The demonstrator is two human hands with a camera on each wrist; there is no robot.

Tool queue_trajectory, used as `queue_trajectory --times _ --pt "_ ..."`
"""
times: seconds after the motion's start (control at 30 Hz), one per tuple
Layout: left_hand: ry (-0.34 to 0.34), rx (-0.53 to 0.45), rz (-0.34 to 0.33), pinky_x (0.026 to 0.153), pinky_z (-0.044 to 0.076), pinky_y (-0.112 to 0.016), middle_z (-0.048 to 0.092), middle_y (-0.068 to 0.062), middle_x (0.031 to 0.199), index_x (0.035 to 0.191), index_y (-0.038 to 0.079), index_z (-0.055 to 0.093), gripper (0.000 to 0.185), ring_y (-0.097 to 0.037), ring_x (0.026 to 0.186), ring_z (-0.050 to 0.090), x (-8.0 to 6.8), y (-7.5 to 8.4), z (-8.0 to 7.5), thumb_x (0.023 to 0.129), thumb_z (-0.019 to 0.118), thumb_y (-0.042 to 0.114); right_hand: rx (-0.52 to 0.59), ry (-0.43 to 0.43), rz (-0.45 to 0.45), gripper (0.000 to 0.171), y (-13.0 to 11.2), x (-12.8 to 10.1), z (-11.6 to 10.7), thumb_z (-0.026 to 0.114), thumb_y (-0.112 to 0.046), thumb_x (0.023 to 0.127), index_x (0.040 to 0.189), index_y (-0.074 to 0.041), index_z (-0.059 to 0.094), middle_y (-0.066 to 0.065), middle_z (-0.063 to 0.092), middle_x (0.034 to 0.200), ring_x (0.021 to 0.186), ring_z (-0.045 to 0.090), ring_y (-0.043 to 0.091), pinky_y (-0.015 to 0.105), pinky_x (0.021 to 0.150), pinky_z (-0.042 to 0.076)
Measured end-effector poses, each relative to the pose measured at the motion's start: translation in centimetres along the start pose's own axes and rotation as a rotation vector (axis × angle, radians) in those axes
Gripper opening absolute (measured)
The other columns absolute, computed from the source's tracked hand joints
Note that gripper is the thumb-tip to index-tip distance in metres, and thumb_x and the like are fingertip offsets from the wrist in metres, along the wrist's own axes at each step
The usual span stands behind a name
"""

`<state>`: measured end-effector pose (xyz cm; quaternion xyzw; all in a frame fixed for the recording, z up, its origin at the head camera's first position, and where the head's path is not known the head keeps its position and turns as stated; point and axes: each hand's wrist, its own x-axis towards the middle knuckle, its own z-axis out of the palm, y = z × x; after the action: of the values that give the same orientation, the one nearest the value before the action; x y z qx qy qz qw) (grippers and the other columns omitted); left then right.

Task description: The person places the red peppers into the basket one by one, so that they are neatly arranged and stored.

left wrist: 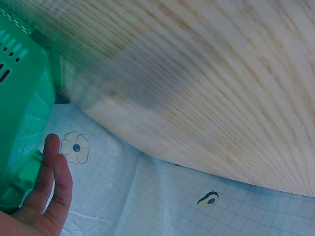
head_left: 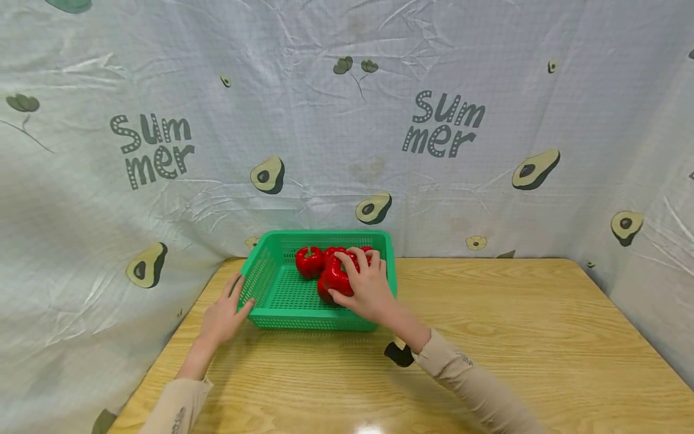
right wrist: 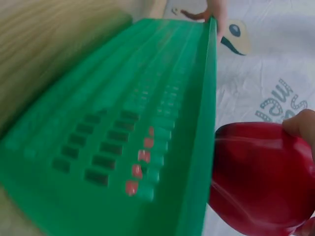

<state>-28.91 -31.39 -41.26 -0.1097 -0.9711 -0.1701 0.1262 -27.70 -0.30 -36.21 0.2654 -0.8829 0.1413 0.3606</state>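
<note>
A green plastic basket [head_left: 314, 320] with slotted walls stands on the table, several red bell peppers inside. My right hand [head_left: 367, 288] grips one glossy red bell pepper [head_left: 336, 278], fingers over its top and thumb on its near side. Close up in the right wrist view, that pepper [right wrist: 263, 177] appears beside the basket rim [right wrist: 209, 98]. Below it, another pepper [head_left: 323, 292] is partly covered. My left hand [head_left: 221, 314] is at the basket's front left corner, touching it. In the left wrist view, two straight fingers [left wrist: 61, 184] extend along the outer wall.
One bell pepper [head_left: 309, 263] stands toward the back of the basket, with others partly hidden beside the right hand. The wooden table [head_left: 515, 325] extends to the right. A printed cloth [head_left: 325, 120] hangs behind the table. A small black object [head_left: 399, 354] shows under the right wrist.
</note>
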Motion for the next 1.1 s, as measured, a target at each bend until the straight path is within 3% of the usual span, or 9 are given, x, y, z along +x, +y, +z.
queue_trajectory --times 0.43,0.67,0.87,1.1 --pt "0.012 0.009 0.002 0.04 0.03 -0.027 0.022 -0.019 0.144 0.139 -0.002 0.025 0.061 -0.013 0.043 0.039 0.1 0.0 0.2 0.091 0.046 0.03 -0.014 -0.112 0.025 0.06 -2.8 1.5 4.5 0.06 -0.044 0.079 0.127 -0.018 0.036 0.01 0.039 0.124 0.106 0.037 0.029 0.043 0.078 0.035" --pt "0.016 0.007 0.002 0.04 0.029 -0.027 0.023 -0.019 0.144 0.139 -0.002 0.026 0.061 -0.013 0.042 0.039 0.0 -0.1 0.0 0.091 0.047 0.029 -0.021 -0.234 0.076 0.061 -4.2 2.6 6.3 0.057 -0.045 0.082 0.131 -0.018 0.032 0.009 0.036 0.129 0.111 0.034 0.03 0.046 0.082 0.033" --pt "0.027 0.005 0.003 0.04 0.029 -0.027 0.024 -0.019 0.144 0.139 -0.002 0.026 0.06 -0.013 0.042 0.039 0.0 0.0 0.0 0.091 0.046 0.03 -0.065 -0.315 0.114 0.059 -5.0 3.3 7.9 0.055 -0.048 0.083 0.131 -0.025 0.031 0.009 0.034 0.13 0.111 0.035 0.029 0.046 0.083 0.035" --pt "0.025 0.005 0.005 0.039 0.028 -0.026 0.023 -0.018 0.144 0.139 -0.001 0.026 0.06 -0.012 0.041 0.036 -0.1 0.0 0.1 0.092 0.043 0.033 -0.019 -0.452 0.137 0.051 -5.3 4.1 9.3 0.053 -0.042 0.086 0.13 -0.027 0.03 0.013 0.028 0.135 0.117 0.031 0.03 0.047 0.09 0.032"
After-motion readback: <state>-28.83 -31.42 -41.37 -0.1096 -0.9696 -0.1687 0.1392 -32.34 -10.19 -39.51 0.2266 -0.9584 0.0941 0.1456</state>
